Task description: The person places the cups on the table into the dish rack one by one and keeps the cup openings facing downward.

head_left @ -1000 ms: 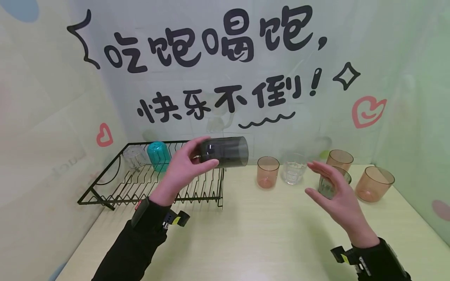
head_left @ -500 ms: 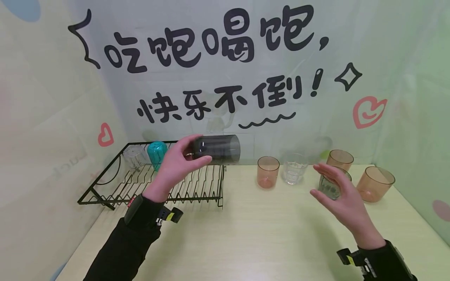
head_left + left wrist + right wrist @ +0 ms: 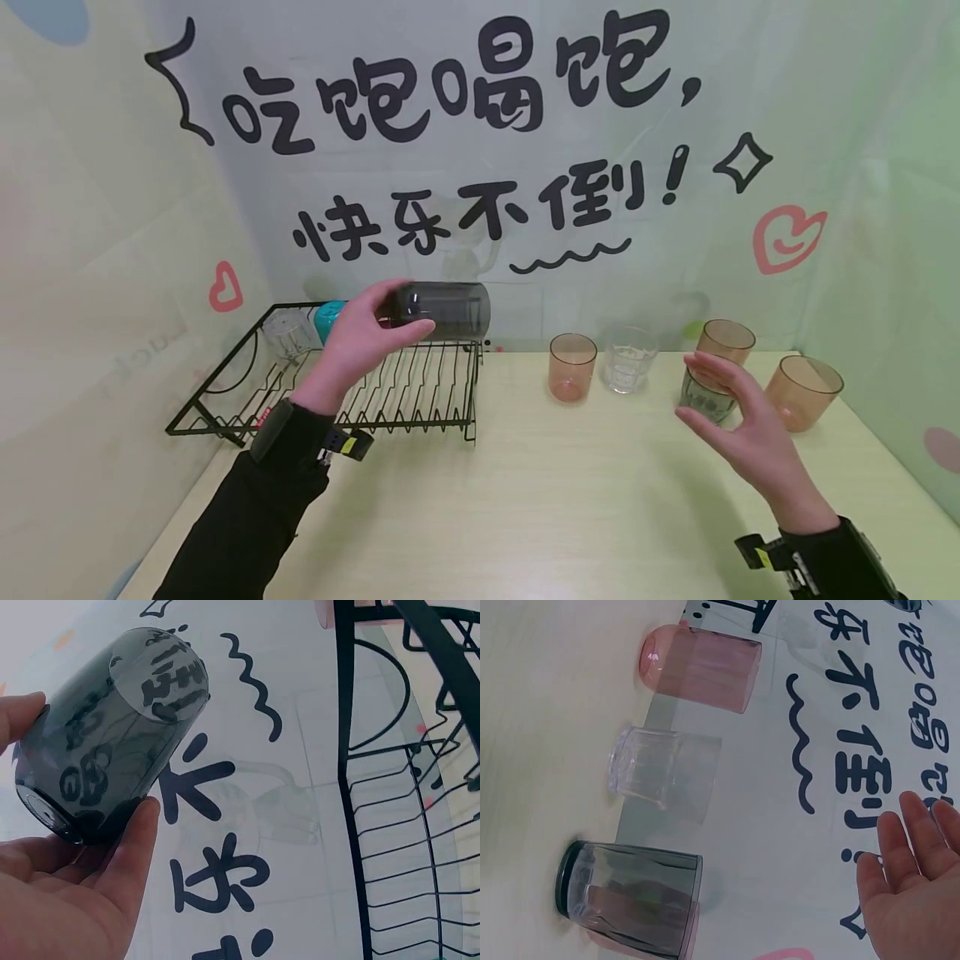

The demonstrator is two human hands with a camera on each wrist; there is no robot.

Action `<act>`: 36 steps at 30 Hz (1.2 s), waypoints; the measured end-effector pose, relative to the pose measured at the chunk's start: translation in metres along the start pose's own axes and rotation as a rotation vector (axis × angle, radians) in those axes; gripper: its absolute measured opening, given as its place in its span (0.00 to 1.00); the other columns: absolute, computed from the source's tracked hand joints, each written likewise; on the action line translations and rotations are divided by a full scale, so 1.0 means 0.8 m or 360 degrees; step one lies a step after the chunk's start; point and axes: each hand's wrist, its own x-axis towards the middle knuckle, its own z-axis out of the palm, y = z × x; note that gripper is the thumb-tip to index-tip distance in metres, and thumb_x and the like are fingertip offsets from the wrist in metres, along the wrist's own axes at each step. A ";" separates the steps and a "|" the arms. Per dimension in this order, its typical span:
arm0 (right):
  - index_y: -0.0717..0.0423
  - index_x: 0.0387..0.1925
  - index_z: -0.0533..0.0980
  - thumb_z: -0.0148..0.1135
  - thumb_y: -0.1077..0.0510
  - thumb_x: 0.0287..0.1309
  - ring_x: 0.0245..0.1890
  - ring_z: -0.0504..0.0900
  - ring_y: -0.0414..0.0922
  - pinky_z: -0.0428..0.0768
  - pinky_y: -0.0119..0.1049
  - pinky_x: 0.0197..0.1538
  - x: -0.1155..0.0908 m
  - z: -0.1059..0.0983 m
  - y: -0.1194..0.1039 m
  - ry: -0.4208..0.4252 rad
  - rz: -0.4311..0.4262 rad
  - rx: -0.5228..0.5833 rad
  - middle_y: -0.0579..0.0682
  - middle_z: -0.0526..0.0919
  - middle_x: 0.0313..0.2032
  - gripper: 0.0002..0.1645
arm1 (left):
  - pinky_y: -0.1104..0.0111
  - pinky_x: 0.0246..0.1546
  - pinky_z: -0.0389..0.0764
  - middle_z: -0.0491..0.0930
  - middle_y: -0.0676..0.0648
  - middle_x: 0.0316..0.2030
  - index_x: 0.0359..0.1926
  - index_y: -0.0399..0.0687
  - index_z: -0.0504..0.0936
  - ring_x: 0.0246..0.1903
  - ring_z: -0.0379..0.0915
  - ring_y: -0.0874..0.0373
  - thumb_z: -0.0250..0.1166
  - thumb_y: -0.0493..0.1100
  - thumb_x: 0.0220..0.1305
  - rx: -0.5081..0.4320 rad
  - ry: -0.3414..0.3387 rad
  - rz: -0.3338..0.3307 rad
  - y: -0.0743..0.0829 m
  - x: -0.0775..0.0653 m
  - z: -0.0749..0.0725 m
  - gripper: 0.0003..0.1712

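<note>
My left hand (image 3: 352, 342) grips a dark grey tumbler (image 3: 450, 311) near its base, thumb in front and fingers behind. The tumbler lies sideways in the air above a black wire dish rack (image 3: 475, 392), mouth to the right. In the left wrist view the same tumbler (image 3: 112, 735) is tilted, its inside bare. My right hand (image 3: 750, 442) holds nothing; its thumb and fingers spread apart in front of a grey-green glass (image 3: 701, 400). That glass (image 3: 637, 892) stands on the table in the right wrist view, left of the raised right hand (image 3: 915, 892).
A teal glass (image 3: 327, 321) and a clear glass (image 3: 288, 333) sit upside down at the rack's back left. On the table stand a pink glass (image 3: 572, 367), a clear tumbler (image 3: 626, 362) and two amber glasses, one behind (image 3: 726, 337) and one at right (image 3: 804, 396).
My left hand has carried the dark grey tumbler left and slightly up, over the rack. The right hand has drifted a little right and down. The standing glasses have stayed put.
</note>
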 end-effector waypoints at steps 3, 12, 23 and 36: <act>0.60 0.66 0.69 0.72 0.74 0.49 0.57 0.72 0.26 0.63 0.18 0.58 -0.001 -0.003 0.003 0.0003 0.0021 -0.0023 0.41 0.77 0.60 0.41 | 0.57 0.45 0.79 0.74 0.41 0.58 0.71 0.48 0.66 0.52 0.72 0.46 0.74 0.51 0.57 0.0030 0.0002 -0.0022 -0.003 0.003 -0.004 0.43; 0.63 0.65 0.69 0.72 0.76 0.46 0.56 0.72 0.25 0.62 0.18 0.57 -0.004 -0.009 0.014 0.0012 0.0003 -0.0002 0.28 0.75 0.57 0.43 | 0.52 0.54 0.75 0.72 0.41 0.61 0.72 0.49 0.65 0.56 0.70 0.45 0.72 0.55 0.58 0.0106 -0.0011 -0.0090 -0.009 0.015 -0.016 0.45; 0.61 0.66 0.69 0.73 0.74 0.47 0.56 0.71 0.24 0.61 0.17 0.58 -0.005 -0.017 0.023 0.0012 0.0052 -0.0060 0.27 0.75 0.55 0.42 | 0.49 0.59 0.72 0.69 0.39 0.64 0.73 0.46 0.62 0.59 0.68 0.43 0.71 0.55 0.58 0.0147 -0.0019 -0.0163 -0.014 0.028 -0.026 0.46; 0.60 0.67 0.68 0.74 0.70 0.49 0.58 0.66 0.22 0.60 0.22 0.62 -0.009 -0.022 0.034 -0.0001 0.0100 -0.0151 0.23 0.72 0.55 0.43 | 0.55 0.58 0.73 0.67 0.38 0.64 0.73 0.43 0.61 0.59 0.67 0.43 0.69 0.57 0.61 0.0276 -0.0053 -0.0233 -0.033 0.047 -0.030 0.46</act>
